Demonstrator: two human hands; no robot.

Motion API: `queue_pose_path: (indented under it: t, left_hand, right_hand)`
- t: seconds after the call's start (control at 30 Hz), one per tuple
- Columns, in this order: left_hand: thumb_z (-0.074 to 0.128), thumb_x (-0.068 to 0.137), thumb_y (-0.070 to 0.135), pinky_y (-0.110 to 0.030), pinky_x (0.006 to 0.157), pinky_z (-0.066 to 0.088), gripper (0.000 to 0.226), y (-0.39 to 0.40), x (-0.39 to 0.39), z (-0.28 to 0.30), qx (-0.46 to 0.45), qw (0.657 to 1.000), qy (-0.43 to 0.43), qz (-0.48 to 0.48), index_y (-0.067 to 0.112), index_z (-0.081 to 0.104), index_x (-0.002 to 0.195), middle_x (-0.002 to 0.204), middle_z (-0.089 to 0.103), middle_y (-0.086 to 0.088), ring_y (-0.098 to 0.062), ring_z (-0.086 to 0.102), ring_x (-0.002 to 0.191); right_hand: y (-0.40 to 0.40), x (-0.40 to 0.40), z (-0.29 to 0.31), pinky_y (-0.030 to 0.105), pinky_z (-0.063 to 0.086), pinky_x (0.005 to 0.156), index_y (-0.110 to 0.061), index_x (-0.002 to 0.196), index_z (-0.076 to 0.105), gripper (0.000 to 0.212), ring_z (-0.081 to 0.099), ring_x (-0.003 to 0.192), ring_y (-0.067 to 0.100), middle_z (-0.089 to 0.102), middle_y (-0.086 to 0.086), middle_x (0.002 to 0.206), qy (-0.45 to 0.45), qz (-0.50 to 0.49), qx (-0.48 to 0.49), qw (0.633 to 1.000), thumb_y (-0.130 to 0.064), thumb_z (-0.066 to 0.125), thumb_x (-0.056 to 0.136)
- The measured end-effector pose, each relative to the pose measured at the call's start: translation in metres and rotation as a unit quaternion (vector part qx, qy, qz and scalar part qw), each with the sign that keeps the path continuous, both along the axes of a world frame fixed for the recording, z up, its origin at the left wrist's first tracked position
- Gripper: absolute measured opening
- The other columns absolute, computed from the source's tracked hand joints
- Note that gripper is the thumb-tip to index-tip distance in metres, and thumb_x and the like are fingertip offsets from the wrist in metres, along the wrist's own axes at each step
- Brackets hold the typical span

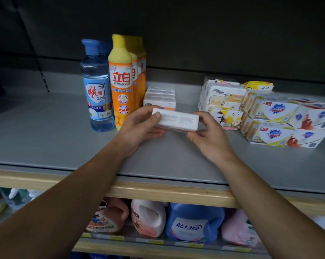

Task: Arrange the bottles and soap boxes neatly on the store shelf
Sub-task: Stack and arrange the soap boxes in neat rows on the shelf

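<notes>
A white soap box (pixel 178 120) is held above the grey shelf (pixel 45 139) between both hands. My left hand (pixel 139 128) grips its left end, thumb on top. My right hand (pixel 212 137) grips its right end. Just behind stands a short row of matching white soap boxes (pixel 160 97). Left of them stand blue bottles (pixel 98 86) in a row and orange-yellow dish-soap bottles (pixel 121 85) lined up behind one another. At the right lies a loose pile of goat-print soap boxes (pixel 223 98), and a pile of white-and-yellow shield-logo boxes (pixel 281 120).
A wooden shelf edge (pixel 158 193) runs along the front. Below it sit pink jugs (pixel 148 217) and a blue detergent jug (pixel 193 223). The dark back panel (pixel 195 34) closes the shelf behind. Bare grey shelf surface lies at the left and front.
</notes>
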State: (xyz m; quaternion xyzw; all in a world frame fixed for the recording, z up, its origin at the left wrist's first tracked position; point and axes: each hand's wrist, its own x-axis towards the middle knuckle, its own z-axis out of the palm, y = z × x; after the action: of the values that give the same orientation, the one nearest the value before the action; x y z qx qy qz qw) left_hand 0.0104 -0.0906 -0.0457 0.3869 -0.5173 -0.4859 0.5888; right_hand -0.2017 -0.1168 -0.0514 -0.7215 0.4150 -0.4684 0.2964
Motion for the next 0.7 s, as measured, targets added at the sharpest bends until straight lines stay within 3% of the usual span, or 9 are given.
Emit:
queue_pose_path:
  t: [0.1, 0.17, 0.3, 0.37, 0.43, 0.53, 0.7]
  left_hand:
    - [0.069, 0.082, 0.018, -0.034, 0.089, 0.056, 0.015, -0.0026, 0.0007, -0.0019, -0.032, 0.997, -0.053, 0.045, 0.013, 0.072, 0.097, 0.116, 0.067, -0.004, -0.02, 0.063, 0.11]
    - [0.068, 0.084, 0.013, -0.032, 0.094, 0.053, 0.014, -0.0041, 0.0018, -0.0025, -0.041, 0.995, -0.077, 0.053, 0.012, 0.071, 0.097, 0.114, 0.067, -0.003, -0.016, 0.063, 0.109]
    - [0.067, 0.085, 0.007, -0.035, 0.095, 0.053, 0.016, -0.0037, 0.0004, -0.0017, -0.04, 0.994, -0.081, 0.059, 0.01, 0.07, 0.1, 0.119, 0.065, -0.01, -0.022, 0.062, 0.113]
    - [0.067, 0.084, 0.004, -0.038, 0.088, 0.057, 0.025, -0.0024, -0.001, -0.0008, -0.02, 0.997, -0.053, 0.043, 0.008, 0.067, 0.109, 0.121, 0.064, -0.013, -0.029, 0.065, 0.108]
    - [0.067, 0.086, 0.003, -0.039, 0.077, 0.06, 0.034, -0.0015, -0.0019, -0.0007, -0.019, 0.997, -0.069, 0.025, 0.01, 0.061, 0.119, 0.12, 0.066, -0.011, -0.031, 0.07, 0.091]
    - [0.065, 0.09, 0.009, -0.034, 0.061, 0.06, 0.033, -0.0004, -0.0045, -0.0002, -0.02, 0.984, -0.167, 0.064, 0.013, 0.058, 0.121, 0.111, 0.069, -0.006, -0.027, 0.068, 0.067]
    - [0.064, 0.091, 0.018, -0.032, 0.057, 0.058, 0.032, -0.0039, -0.0068, -0.0044, -0.028, 0.96, -0.26, 0.102, 0.015, 0.06, 0.123, 0.108, 0.07, -0.002, -0.024, 0.067, 0.063]
  right_hand:
    - [0.001, 0.0, -0.0002, 0.017, 0.047, 0.074, -0.038, 0.11, 0.056, 0.051, 0.069, 0.089, 0.012, 0.062, 0.002, 0.121, 0.028, 0.03, 0.004, 0.999, 0.0, 0.071, 0.08]
    - [0.0009, 0.0008, -0.0002, 0.016, 0.048, 0.074, -0.033, 0.113, 0.055, 0.051, 0.069, 0.09, 0.01, 0.06, 0.005, 0.124, 0.026, 0.045, 0.007, 0.999, 0.003, 0.071, 0.08]
    - [0.0022, 0.0011, 0.0, 0.015, 0.048, 0.074, -0.031, 0.114, 0.055, 0.05, 0.067, 0.088, 0.01, 0.062, 0.003, 0.119, 0.039, 0.035, -0.014, 0.999, 0.0, 0.073, 0.079]
    - [0.0017, 0.0014, -0.0002, 0.011, 0.044, 0.066, -0.032, 0.113, 0.058, 0.045, 0.063, 0.074, 0.007, 0.064, -0.002, 0.109, 0.041, 0.002, -0.036, 0.999, -0.007, 0.074, 0.08]
    - [0.0001, 0.0007, 0.0005, 0.011, 0.044, 0.065, -0.031, 0.116, 0.059, 0.036, 0.059, 0.068, 0.001, 0.065, -0.013, 0.108, 0.026, -0.031, -0.042, 0.998, -0.018, 0.072, 0.084]
    - [-0.0021, -0.0016, -0.0005, 0.004, 0.042, 0.067, -0.031, 0.117, 0.06, 0.027, 0.061, 0.08, -0.008, 0.066, -0.022, 0.103, 0.012, -0.056, -0.017, 0.998, -0.027, 0.065, 0.091]
    - [-0.0059, -0.0033, -0.0044, 0.0, 0.039, 0.063, -0.033, 0.112, 0.057, 0.019, 0.058, 0.082, -0.017, 0.063, -0.025, 0.094, 0.048, -0.057, 0.029, 0.997, -0.031, 0.062, 0.093]
